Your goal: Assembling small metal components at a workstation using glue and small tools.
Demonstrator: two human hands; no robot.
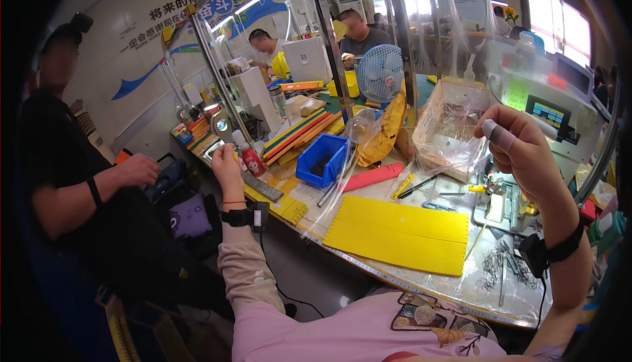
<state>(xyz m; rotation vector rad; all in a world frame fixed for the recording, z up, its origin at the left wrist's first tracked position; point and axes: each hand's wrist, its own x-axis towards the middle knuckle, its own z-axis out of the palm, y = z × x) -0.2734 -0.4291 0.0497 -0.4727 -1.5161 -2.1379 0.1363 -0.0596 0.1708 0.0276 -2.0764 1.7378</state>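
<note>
My left hand point(227, 166) is raised over the left end of the bench, fingers pinched together, near a red bottle point(251, 159). Higher up on the right, my right hand point(521, 144) also pinches, with grey wrapping on one finger. A faint thin line seems to run between the two hands, too fine to name; what each pinch holds cannot be made out. On the bench between them lies a yellow board point(395, 233) with notched ends. Behind it are a red flat piece point(373, 177), a yellow cutter point(403, 186) and a blue bin point(322, 160) with dark contents.
A plastic-lined basket point(454, 128) stands at the back right, before a machine point(550, 108) with a screen. Small metal pieces point(503, 266) lie at the bench's right front. Coloured strips point(299, 135), metal posts and a blue fan point(380, 73) stand farther back. A person point(66, 164) is close on my left.
</note>
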